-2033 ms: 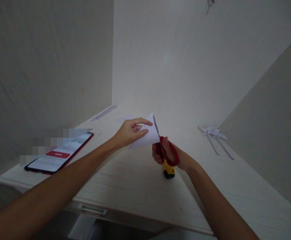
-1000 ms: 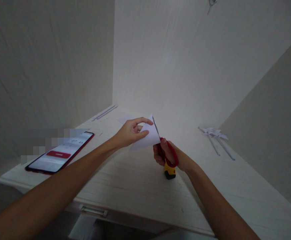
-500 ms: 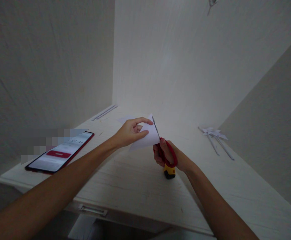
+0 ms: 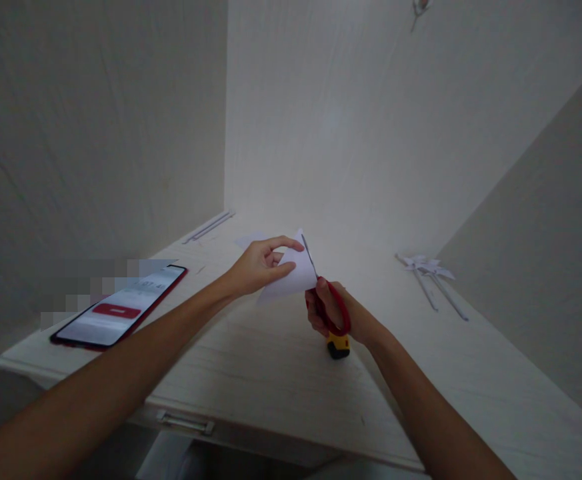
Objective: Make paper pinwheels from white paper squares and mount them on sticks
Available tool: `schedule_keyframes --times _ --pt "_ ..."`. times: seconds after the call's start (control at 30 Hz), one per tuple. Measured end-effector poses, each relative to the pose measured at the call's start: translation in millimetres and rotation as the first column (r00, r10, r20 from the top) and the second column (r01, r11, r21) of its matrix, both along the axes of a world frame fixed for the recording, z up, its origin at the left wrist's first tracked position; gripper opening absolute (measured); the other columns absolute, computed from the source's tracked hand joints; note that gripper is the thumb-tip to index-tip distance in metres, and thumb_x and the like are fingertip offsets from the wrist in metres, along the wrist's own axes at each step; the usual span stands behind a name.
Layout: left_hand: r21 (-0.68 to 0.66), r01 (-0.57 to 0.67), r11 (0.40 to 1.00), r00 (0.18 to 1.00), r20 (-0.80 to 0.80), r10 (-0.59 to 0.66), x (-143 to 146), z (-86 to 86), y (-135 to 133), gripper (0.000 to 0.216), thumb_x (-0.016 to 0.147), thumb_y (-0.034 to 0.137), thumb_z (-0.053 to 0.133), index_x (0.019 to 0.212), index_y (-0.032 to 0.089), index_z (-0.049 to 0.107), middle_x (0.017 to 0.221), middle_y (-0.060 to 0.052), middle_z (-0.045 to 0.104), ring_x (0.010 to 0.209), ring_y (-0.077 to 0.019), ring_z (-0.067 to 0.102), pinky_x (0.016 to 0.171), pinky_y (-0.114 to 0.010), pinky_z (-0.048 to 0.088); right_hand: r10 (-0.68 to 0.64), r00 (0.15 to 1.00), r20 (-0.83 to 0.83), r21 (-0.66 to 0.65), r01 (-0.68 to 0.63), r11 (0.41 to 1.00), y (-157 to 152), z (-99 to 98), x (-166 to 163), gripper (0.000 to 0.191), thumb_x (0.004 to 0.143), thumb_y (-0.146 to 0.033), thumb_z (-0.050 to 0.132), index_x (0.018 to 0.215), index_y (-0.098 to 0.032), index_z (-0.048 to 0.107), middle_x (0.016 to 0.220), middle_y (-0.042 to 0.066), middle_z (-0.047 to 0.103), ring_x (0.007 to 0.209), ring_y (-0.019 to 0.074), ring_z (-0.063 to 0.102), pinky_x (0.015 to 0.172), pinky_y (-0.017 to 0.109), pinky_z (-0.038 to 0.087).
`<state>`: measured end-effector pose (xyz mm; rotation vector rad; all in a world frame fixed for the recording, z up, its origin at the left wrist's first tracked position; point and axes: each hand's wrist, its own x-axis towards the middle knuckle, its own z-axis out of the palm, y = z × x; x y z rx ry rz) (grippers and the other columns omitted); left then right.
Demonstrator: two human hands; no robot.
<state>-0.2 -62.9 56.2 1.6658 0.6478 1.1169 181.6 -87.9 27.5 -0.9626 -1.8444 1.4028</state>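
Observation:
My left hand [image 4: 261, 265] pinches a white piece of paper [image 4: 291, 277] between thumb and fingers, holding it above the pale wooden desk [image 4: 271, 360]. My right hand [image 4: 333, 313] grips red-handled scissors [image 4: 328, 300]; its fingers are through the loops. The thin blades point up and away along the paper's right edge, cutting into it. A yellow and black object [image 4: 338, 345] lies on the desk just below my right hand.
A red-cased phone [image 4: 121, 307] with a lit screen lies at the desk's left. Paper pinwheels on sticks [image 4: 433, 273] lie at the right. Two thin rods [image 4: 208, 225] rest by the back left wall. A drawer handle [image 4: 185, 421] shows under the front edge.
The scissors' blades have crept a little further up and left along the paper, with the handles closing. My left hand holds the paper nearly still.

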Motion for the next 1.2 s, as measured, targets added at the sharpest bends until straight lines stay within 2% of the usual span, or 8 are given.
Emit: schedule_keyframes --times 0.3,0.63,0.73,0.87,1.03,1.2 --pt "-0.022 0.006 1.000 1.000 0.010 -0.006 -0.9 0.1 -0.8 0.033 0.071 0.017 0.058 0.102 0.010 0.048 0.054 0.006 0.053 0.041 -0.0037 0.048 0.038 -0.011 0.035 -0.022 0.998 0.051 0.071 0.018 0.997 -2.1 2.8 -2.6 0.051 0.080 -0.066 0.023 0.063 -0.019 0.038 0.036 -0.004 0.045 0.026 0.0068 0.038 0.028 0.018 0.028" --pt "-0.063 0.027 0.998 0.998 0.061 -0.023 -2.9 -1.7 1.0 0.037 0.072 0.018 0.059 0.105 0.010 0.048 0.063 0.001 0.059 0.046 -0.0056 0.053 0.041 -0.013 0.040 -0.007 0.998 0.057 0.094 0.002 0.996 -3.5 6.2 -3.0 0.055 0.077 -0.069 0.024 0.063 -0.018 0.039 0.042 -0.005 0.042 0.030 0.0047 0.035 0.031 0.018 0.027" --pt "-0.057 0.036 0.998 0.996 0.079 -0.031 -3.4 -1.6 1.0 0.036 0.072 0.018 0.059 0.105 0.009 0.048 0.061 0.002 0.058 0.045 -0.0050 0.053 0.041 -0.013 0.040 -0.005 0.999 0.033 0.032 0.004 0.999 -3.9 6.5 -3.0 0.057 0.072 -0.073 0.027 0.064 -0.018 0.038 0.049 -0.005 0.042 0.034 0.0047 0.038 0.031 0.018 0.028" --pt "-0.072 0.035 0.997 0.997 0.067 -0.030 -3.7 -2.0 2.8 0.036 0.072 0.018 0.059 0.105 0.011 0.049 0.062 0.002 0.059 0.047 -0.0053 0.054 0.043 -0.013 0.041 0.029 0.999 -0.016 -0.078 -0.030 0.996 -6.1 11.3 -4.4 0.049 0.074 -0.065 0.039 0.069 -0.017 0.042 0.053 -0.003 0.046 0.039 0.0062 0.043 0.036 0.020 0.032" --pt "-0.040 0.002 0.999 0.999 0.033 -0.001 -6.0 -3.4 6.3 0.036 0.072 0.020 0.059 0.106 0.012 0.050 0.059 0.003 0.057 0.046 -0.0050 0.052 0.041 -0.013 0.038 -0.035 0.999 0.026 -0.086 0.037 0.996 -7.4 19.7 -6.0 0.041 0.075 -0.056 0.049 0.076 -0.014 0.049 0.052 -0.003 0.048 0.042 0.0072 0.043 0.038 0.021 0.032" --pt "-0.005 -0.050 0.999 0.998 0.033 0.050 -8.5 -1.6 8.4 0.034 0.072 0.019 0.060 0.103 0.011 0.051 0.051 0.006 0.052 0.038 -0.0021 0.044 0.037 -0.011 0.031 -0.073 0.997 -0.016 -0.094 0.072 0.993 -2.4 16.8 -3.4 0.035 0.075 -0.049 0.053 0.077 -0.014 0.048 0.059 -0.004 0.040 0.049 0.0060 0.039 0.045 0.021 0.030"
